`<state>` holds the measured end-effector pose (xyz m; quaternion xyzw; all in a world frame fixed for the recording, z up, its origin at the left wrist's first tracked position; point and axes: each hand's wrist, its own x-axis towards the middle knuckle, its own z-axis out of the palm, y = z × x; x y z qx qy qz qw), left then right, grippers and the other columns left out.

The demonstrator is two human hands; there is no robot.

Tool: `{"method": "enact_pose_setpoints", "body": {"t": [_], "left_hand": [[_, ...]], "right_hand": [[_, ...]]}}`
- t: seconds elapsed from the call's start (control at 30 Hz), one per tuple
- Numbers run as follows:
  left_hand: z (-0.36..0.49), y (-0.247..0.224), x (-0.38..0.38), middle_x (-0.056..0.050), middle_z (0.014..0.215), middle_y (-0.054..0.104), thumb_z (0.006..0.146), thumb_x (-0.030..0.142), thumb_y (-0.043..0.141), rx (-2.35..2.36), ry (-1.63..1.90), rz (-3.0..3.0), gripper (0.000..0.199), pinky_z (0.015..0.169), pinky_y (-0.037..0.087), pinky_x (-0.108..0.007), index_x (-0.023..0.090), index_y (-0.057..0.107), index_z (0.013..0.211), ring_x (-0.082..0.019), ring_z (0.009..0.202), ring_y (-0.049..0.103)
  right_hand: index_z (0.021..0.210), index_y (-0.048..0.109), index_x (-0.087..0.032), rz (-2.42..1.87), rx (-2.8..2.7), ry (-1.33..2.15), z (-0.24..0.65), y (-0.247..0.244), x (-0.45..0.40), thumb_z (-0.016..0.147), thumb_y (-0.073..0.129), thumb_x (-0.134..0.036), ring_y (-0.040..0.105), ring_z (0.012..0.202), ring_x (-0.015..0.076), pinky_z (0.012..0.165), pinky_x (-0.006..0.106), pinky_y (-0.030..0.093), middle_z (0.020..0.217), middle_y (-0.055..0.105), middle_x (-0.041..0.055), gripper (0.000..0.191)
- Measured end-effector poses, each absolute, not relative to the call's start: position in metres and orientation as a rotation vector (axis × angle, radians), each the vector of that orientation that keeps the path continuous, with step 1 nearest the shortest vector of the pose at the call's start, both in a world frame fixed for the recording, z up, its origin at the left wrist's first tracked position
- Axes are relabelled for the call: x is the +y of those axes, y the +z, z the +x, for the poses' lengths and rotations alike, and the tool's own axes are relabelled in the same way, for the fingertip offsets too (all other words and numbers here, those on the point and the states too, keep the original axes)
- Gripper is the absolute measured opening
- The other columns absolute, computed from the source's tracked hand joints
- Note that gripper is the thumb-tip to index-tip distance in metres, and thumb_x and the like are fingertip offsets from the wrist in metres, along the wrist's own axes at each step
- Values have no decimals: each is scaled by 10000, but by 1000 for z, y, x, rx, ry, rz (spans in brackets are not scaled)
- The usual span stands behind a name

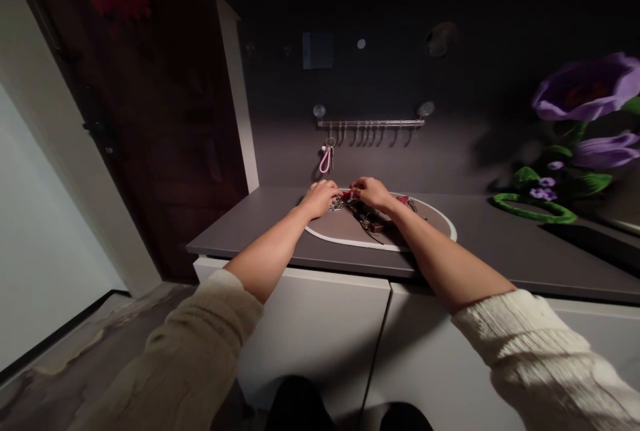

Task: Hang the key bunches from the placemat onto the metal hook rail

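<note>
Two hands in head view: left, right, red item between fingertips over the oval mat. Risk, my guess: dark cords snag the metal pieces, dragging the pile. Both forearms reach forward, converging; left palm down, right wrist bent inward. Fingers narrow on both; can't tell whether either grips.

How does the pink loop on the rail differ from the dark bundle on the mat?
The pink loop hangs from the rail; the dark bundle lies on the mat. The loop shows a simple outline; the bundle looks tangled. The loop hangs apart from the right hand; the bundle lies close by it.
</note>
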<state>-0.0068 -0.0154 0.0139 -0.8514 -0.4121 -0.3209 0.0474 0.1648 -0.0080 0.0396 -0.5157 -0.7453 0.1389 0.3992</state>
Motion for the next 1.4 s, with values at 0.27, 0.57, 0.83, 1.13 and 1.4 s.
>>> {"method": "enact_pose_setpoints", "body": {"t": [0.27,0.57,0.83,1.13,1.4], "left_hand": [[-6,21,-20,-44,981,601,780,188,506,-1309,-686,-2402,166,827,351,-311,217,636,880,-183,950,492],[-9,27,-20,-48,905,641,765,210,538,-1312,-684,-2318,129,774,352,-304,201,650,830,-192,897,530],[-13,31,-18,-53,834,658,781,224,513,-1369,-835,-2306,141,792,342,-312,195,647,811,-183,819,552],[-12,34,-22,-55,842,652,806,242,473,-1412,-935,-2202,171,778,354,-302,205,636,843,-182,819,544],[-10,34,-23,-55,874,647,813,243,445,-1418,-1149,-2180,201,764,379,-269,199,629,882,-173,848,540]], "right_hand": [[929,669,-138,-1493,-2337,-59,154,39,-12,768,495,-179,594,873,171,713,202,382,946,665,99,241],[950,676,-141,-1463,-2392,-91,147,39,-11,771,498,-210,594,877,172,708,195,383,954,667,97,261],[914,683,-142,-1399,-2380,-92,145,39,-11,762,507,-194,592,830,168,699,205,381,911,672,95,239],[810,669,-143,-1289,-2233,146,147,41,-11,718,549,-195,546,681,119,654,206,375,744,652,42,160],[761,606,-118,-996,-1962,727,144,41,-12,713,537,-149,449,518,59,549,186,381,616,564,-5,89]]}}
